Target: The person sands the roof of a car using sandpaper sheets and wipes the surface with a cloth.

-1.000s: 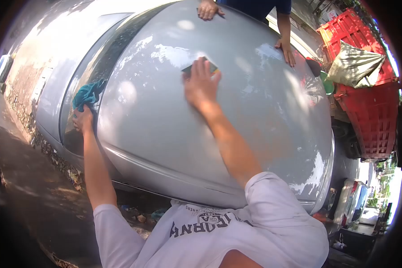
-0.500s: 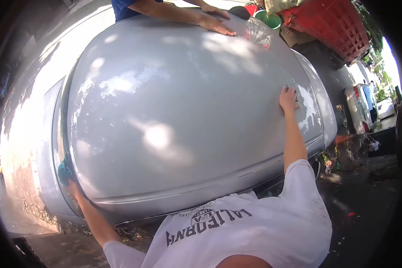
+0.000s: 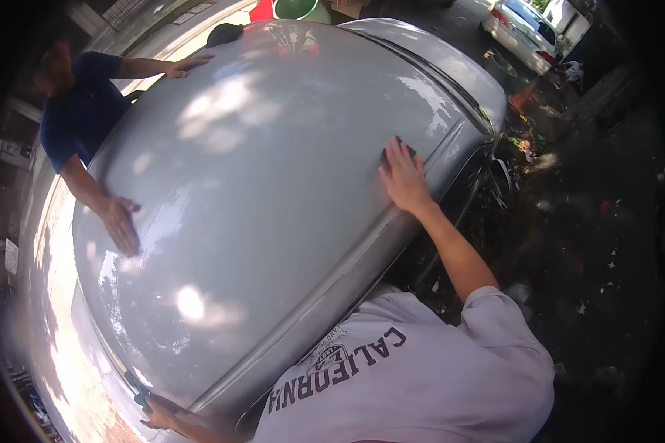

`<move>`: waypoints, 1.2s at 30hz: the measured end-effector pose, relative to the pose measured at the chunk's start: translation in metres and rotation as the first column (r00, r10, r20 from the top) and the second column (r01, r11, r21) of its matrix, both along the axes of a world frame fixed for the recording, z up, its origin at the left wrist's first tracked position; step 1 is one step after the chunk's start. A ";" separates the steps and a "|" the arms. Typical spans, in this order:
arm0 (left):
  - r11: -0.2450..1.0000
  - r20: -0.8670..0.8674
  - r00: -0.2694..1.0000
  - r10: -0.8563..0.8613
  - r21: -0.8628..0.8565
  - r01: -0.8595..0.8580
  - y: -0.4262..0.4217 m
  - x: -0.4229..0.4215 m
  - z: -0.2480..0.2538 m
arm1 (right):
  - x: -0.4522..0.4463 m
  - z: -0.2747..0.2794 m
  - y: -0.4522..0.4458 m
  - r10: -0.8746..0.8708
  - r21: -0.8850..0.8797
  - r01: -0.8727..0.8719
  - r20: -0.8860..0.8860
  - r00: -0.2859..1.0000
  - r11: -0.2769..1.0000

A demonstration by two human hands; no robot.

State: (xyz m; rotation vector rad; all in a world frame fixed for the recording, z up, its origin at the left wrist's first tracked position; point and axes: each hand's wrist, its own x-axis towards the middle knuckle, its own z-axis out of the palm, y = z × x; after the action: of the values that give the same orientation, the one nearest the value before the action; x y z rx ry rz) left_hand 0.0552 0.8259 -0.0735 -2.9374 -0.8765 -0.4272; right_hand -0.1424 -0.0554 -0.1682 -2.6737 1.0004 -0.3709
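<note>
The right hand [image 3: 404,179] presses a dark pad [image 3: 389,153] against the car roof [image 3: 273,170], near its side edge; grip: fingers extended over the pad. Any further stroke calls for flat contact. The left hand [image 3: 157,413] is beside a teal cloth [image 3: 136,387] at the roof corner; its grip cannot be told, the view being blurred. Opposite, another person [image 3: 89,103] has 2 hands at the roof, limiting reach there. Glare obscures some patches.

This is an outdoor roadside or yard: sunlight dapples the silver car roof [image 3: 273,184], a parked white car [image 3: 521,33] stands farther off, litter [image 3: 526,145] dots the dark ground [image 3: 591,244], and a pale, sunlit strip of pavement [image 3: 59,325] runs alongside.
</note>
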 end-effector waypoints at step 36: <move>0.776 -0.239 0.766 -0.597 0.070 0.627 -0.545 0.106 -0.005 | 0.079 -0.049 -0.222 -0.502 0.054 0.500 0.033 0.864 0.865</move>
State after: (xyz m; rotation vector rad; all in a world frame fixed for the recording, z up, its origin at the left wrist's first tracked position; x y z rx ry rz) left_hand 0.1612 0.2808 -0.0790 -2.9813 0.1709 -0.1824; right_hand -0.0632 -0.2771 -0.2173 -2.3171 1.6675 -0.4989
